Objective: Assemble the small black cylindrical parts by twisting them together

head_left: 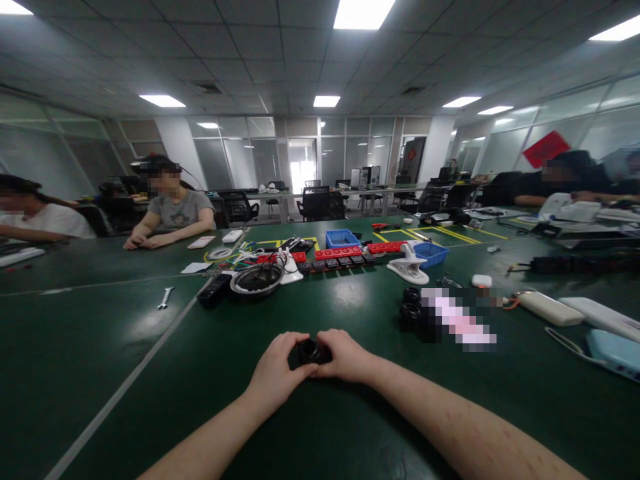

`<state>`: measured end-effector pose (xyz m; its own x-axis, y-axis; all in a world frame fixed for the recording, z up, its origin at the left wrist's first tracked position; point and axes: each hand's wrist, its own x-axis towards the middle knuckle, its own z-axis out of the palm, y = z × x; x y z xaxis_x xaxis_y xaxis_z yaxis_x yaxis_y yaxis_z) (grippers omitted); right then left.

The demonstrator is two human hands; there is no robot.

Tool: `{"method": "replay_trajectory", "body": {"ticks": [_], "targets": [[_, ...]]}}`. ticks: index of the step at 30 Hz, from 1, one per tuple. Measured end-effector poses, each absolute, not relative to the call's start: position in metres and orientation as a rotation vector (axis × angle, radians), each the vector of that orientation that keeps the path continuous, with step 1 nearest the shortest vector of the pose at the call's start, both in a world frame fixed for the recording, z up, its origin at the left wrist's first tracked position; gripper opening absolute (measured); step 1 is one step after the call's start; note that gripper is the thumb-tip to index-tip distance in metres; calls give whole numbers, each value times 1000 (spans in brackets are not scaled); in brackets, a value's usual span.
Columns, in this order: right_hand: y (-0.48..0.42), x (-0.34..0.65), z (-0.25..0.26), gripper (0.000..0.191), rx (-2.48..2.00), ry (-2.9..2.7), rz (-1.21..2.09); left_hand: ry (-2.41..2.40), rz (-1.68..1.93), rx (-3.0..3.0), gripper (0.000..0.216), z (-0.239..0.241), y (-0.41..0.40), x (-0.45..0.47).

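Both my hands rest on the green table (pixel 150 413) and close around one small black cylindrical part (pixel 310 349). My left hand (pixel 277 371) grips its left side with curled fingers. My right hand (pixel 344 355) grips its right side, thumb on top. The part's open round end faces up between my thumbs. Two similar black ring-shaped parts (pixel 411 308) lie to the right, a short way beyond my right hand.
A round metal dish (pixel 257 280), a wrench (pixel 165 297), red power strips (pixel 337 253), blue bins (pixel 342 238) and a white clamp (pixel 409 265) lie further out. White devices (pixel 550 309) sit at right. Other people sit at the left and far right.
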<state>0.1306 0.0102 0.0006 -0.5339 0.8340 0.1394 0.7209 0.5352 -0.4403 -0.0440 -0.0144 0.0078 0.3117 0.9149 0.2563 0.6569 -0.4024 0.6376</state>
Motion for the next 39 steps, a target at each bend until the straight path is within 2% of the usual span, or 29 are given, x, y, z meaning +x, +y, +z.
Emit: {"method": "replay_trajectory", "body": {"ticks": [4,8,12,17,21,24,33,36,39], "targets": [[5,124,-1,40,-1339,-2493,209,1535,840,2152,34,9,-19,-40],[4,123,-3,43,-1360,-2506,127,1539,853,2154,33,6,-17,-40],[9,131,1,54,-1230,-2515,299,1320,881,2195,34,0,-10,-44],[22,144,6,31,-996,-2596,629,1208,868,2202,39,-3,-5,-48],[25,145,2,21,-1015,-2516,783,1215,852,2201,40,-1,-5,-48],[20,142,1,25,-1093,-2466,767,1276,862,2181,39,1,-9,-46],[1,123,-1,34,-1383,-2467,194,1443,902,2117,30,4,-18,-38],[1,121,-2,42,-1357,-2447,197,1373,894,2143,31,3,-14,-41],[6,127,1,52,-1232,-2458,333,1271,892,2192,34,2,-10,-44]]}}
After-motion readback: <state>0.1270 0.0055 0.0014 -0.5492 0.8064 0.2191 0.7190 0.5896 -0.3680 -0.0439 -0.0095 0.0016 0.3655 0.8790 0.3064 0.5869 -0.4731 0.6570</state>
